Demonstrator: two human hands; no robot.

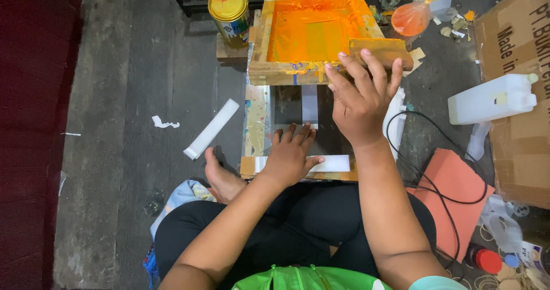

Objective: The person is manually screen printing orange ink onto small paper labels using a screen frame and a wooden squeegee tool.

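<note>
Found the strip (335, 164) lying crosswise at the board's (256, 115) near edge, white, its middle hidden under the left hand (289, 155). Saw that hand spread flat, fingers apart, pressing down and gripping nothing. Saw the right hand (360, 98) curled over the frame's (260, 43) near rail at its right corner, fingertips touching the wooden block (381, 49) resting there; could not see the thumb. Judged the frame tilted up at its near side over the board's far end, its mesh coated orange.

Judged the step to be seating the strip under a raised frame. Would have done well to square the strip to the board's near edge, smooth it outward from the middle with flat fingers, hold the frame steady and high enough to spare the knuckles wet ink, and mind the block, loose enough to slide off the rail.

Counted one frame, one block, one board, two white strips: one on the board, one (212, 128) loose on the floor (132, 66) off the board's left edge. Counted one gold-lidded can (229, 9) beside the frame's far left corner, one bag (411, 18) of orange ink past its far right corner, one white jug (492, 98), one cardboard box (515, 32), one black cable (427, 169) over one red sheet (458, 181), all right of the board.
</note>
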